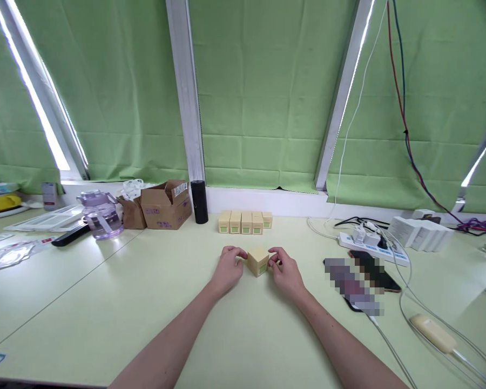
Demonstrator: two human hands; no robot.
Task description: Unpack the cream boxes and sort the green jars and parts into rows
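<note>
A small tan cardboard box with a green-bordered label stands on the table, one corner turned toward me. My left hand has its curled fingers at the box's left corner, index fingertip against it. On the opposite corner, the bent fingers of my right hand meet the box, so it sits between both hands. Farther back stands a row of several matching small boxes, side by side with labels facing me.
Back left are a black cylinder, an opened brown carton and a purple water jug. On the right lie two phones, partly blurred, a white power strip, loose cables and a cream-coloured device. Green curtains hang behind the table.
</note>
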